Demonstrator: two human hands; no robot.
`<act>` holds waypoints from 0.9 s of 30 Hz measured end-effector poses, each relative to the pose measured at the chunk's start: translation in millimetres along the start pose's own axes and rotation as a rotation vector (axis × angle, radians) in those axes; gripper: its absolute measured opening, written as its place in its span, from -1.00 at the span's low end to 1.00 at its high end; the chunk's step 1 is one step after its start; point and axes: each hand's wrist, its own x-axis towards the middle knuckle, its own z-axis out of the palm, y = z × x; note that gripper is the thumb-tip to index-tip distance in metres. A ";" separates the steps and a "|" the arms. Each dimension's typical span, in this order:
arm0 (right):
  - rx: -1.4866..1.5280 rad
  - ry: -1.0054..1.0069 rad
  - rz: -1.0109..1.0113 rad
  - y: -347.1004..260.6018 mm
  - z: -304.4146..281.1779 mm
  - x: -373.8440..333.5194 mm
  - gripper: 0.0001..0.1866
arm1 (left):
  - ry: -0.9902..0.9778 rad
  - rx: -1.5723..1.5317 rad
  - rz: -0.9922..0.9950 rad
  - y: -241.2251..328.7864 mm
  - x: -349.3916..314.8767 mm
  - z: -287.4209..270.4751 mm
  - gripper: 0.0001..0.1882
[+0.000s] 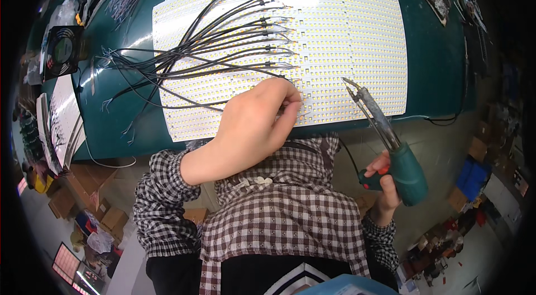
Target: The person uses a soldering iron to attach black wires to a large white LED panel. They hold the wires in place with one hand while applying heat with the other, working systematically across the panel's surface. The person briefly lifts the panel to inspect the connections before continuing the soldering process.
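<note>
LED panel [374,44] lay upper centre, the left hand [251,119] over it in a narrow grip, contents hidden, while lower right, the right hand [387,197] clutched a soldering gun [408,175]!

I record 1 view: left of 2 fisheye cameras on my head, facing steeply down at close range over my apron [279,211], left hand [254,116] and right hand [387,199] to the green table [441,80] beyond.

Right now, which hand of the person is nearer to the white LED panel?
Left. The left hand is over the near edge of the white LED panel; the right hand is off it, below its near right corner, holding the green soldering gun.
</note>
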 end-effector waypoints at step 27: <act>-0.018 -0.004 0.108 2.8 7.8 -12.1 -0.62 | 0.046 0.027 -0.010 -8.2 2.9 11.3 -0.89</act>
